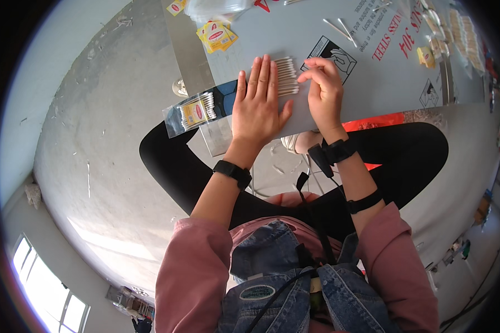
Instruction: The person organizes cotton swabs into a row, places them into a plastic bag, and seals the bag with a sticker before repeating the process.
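Note:
My left hand (256, 102) lies palm down with its fingers stretched out, covering part of a row of white cotton swabs (286, 75). The swab tips stick out to the right of its fingers. Just right of those tips, my right hand (325, 91) hovers with bent, parted fingers and nothing visible in them. To the left, a clear plastic sleeve (174, 123) holds several cotton swabs (209, 105) and a yellow card (194, 112) with a red oval. Its right part runs toward my left hand; what lies beneath the palm is hidden.
The swabs lie on a grey film-covered table (366, 89) over my knees. Yellow cards (216, 36) and clear plastic bags (216, 8) are at the far left. Loose swabs (341, 30) lie farther back; more packs and swabs (461, 36) fill the far right.

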Demonstrator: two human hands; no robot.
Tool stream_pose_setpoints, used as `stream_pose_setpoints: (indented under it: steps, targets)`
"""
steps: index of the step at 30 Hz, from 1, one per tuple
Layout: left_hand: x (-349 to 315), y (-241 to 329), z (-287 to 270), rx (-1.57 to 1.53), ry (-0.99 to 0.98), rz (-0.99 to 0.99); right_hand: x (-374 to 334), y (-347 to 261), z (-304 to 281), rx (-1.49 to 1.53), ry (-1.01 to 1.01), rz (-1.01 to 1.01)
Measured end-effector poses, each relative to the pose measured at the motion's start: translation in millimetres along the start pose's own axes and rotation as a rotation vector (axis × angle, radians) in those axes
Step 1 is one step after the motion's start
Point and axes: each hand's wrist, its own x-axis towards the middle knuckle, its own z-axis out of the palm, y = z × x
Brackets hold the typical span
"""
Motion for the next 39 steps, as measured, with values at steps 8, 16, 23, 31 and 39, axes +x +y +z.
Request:
stream_pose_setpoints:
  steps: [8, 16, 23, 31, 39]
  targets:
    - [0.6, -0.2, 0.4, -0.017, 0.012, 0.001, 3.1, -3.7, 0.6, -0.012, -0.031, 0.021]
    - [0.4, 0.4, 0.2, -0.012, 0.004, -0.002, 1.6, -3.5, 1.0, -0.018, -0.063, 0.001]
    - [-0.3, -0.3, -0.4, -0.001, -0.007, 0.001, 2.5, -4.4, 3.1, -0.035, -0.056, 0.02]
    - [-0.1, -0.6, -0.1, -0.021, 0.003, -0.001, 2.9, -1.0, 4.9, -0.091, -0.068, -0.029]
    - [-0.4, -0.6, 0.4, -0.027, 0.004, 0.0, 4.4, -4.4, 5.3, -0.115, -0.064, -0.024]
